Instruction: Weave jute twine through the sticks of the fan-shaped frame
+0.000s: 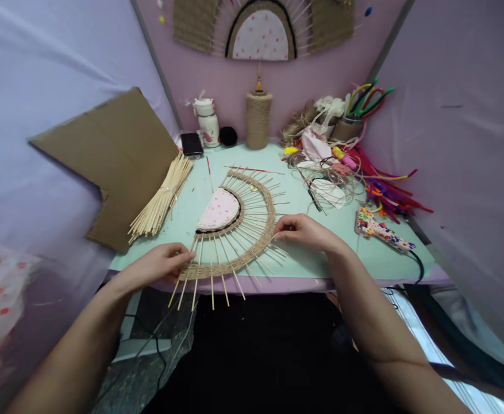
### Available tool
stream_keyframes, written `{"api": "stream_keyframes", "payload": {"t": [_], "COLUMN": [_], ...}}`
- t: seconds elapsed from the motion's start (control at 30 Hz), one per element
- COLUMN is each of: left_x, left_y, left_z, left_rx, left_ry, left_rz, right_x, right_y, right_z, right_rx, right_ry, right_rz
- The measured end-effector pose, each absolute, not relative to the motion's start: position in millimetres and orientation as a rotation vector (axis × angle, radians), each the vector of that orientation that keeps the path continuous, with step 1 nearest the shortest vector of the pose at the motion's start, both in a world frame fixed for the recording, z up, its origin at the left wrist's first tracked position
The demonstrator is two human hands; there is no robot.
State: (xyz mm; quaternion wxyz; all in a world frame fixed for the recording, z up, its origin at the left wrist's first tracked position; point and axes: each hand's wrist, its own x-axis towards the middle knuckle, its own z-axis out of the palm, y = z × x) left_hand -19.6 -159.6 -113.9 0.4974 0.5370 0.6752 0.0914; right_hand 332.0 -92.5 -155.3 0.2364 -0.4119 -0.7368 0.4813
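Observation:
A half-round woven fan of thin sticks and brown twine (252, 250) lies tilted at the table's front edge, some stick ends jutting past it. Its core is a white half-disc with pink spots (219, 210), rimmed in black and twine. My left hand (174, 260) is closed on the fan's near left end, thumb and fingers pinching by the last sticks. At the outer rim of the twine band on the right, my right hand (299, 231) is closed in a pinch. Its fingertips touch the edge, and whether a loose strand is between them is unclear.
Left of the fan lie a stick bundle (163, 198) and leaning cardboard (118, 167). Behind stand a phone (192, 144), a bottle (209, 125) and a twine spool (258, 121). At right are tangled twine and pipe cleaners (392, 192) and a flowered glue gun (379, 231) with a cord.

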Motion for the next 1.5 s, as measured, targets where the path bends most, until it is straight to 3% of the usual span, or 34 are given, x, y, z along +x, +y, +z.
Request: {"api": "stream_keyframes", "payload": {"t": [0.13,0.23,0.37,0.93,1.17,1.5], "left_x": [-17.6,21.3,83.0,119.1,117.2,146.2], "left_y": [-154.8,-146.8,-126.8,-105.6,-105.6,-81.5], "left_z": [-92.6,-90.5,-110.6,-146.5,-155.5,-124.8], "left_rx": [1.873,2.129,2.225,2.264,2.413,2.512], "left_ry": [2.078,1.697,1.148,1.288,1.087,0.914], "left_rz": [0.142,0.436,0.441,0.332,0.36,-0.24], "right_x": [325.5,323.5,320.6,345.1,355.4,350.9], "right_y": [-96.9,-96.4,-97.0,-140.0,-165.7,-170.4], "right_z": [-159.6,-163.4,-165.8,-161.2,-171.1,-174.2], "right_rx": [-1.151,-1.162,-1.172,-1.319,-1.244,-1.287], "right_ry": [-2.014,-1.998,-1.949,-2.092,-2.232,-2.241], "right_rz": [1.256,1.245,1.237,0.696,0.729,0.658]}}
